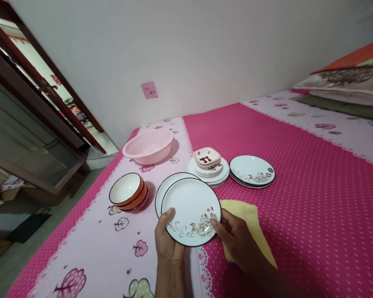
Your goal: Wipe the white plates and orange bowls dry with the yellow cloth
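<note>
A white plate point(189, 203) with a dark rim and a brown flower print is held up, tilted toward me, over the bed. My left hand point(168, 236) grips its lower left edge, thumb on the face and fingers underneath. At the right edge my right hand point(233, 238) pinches the rim, one fingertip over the flower print. Partly hidden behind it is another white plate point(164, 184); whether the two touch I cannot tell. Under and beside my right hand lies a yellow cloth point(251, 219) on the bedspread.
Dark-rimmed plates point(248, 167) are stacked at right. Left of them, a small patterned bowl point(207, 156) tops a stack of white plates point(224, 174). Orange bowls point(139, 198) are stacked left, below a pink basin point(149, 147). The bed's edge point(77, 215) drops toward the floor.
</note>
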Available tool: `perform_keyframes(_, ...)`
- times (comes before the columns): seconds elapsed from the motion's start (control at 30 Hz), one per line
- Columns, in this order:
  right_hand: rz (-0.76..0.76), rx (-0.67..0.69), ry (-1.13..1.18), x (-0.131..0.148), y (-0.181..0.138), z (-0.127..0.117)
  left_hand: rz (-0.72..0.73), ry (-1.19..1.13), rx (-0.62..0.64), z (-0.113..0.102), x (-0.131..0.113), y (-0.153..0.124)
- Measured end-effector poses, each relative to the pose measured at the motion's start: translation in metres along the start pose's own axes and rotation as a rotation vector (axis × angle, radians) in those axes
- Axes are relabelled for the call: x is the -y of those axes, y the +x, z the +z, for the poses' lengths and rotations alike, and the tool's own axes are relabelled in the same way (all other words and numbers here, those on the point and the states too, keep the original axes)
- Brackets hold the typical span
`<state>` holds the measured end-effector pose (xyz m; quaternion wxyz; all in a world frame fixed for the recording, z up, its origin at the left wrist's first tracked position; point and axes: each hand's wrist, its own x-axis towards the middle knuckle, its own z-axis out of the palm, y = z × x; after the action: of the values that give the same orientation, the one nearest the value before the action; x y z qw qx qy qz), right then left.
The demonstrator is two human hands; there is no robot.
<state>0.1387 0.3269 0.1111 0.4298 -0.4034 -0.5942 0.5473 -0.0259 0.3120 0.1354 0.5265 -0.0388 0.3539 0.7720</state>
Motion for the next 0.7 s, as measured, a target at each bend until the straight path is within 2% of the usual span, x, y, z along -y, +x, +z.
perform_keyframes(0.17,0.025,-0.029,0.038,-0.004,0.002,0.0,-0.027,0.006,0.013,0.001,0.002,-0.001)
perform_keyframes(0.37,0.071,-0.108,0.08,-0.007,0.003,-0.001,-0.089,-0.04,0.116,0.006,0.01,-0.004)
perform_keyframes(0.7,0.076,-0.246,0.067,-0.009,0.003,0.003,-0.056,-0.02,0.139,-0.001,0.015,-0.004)
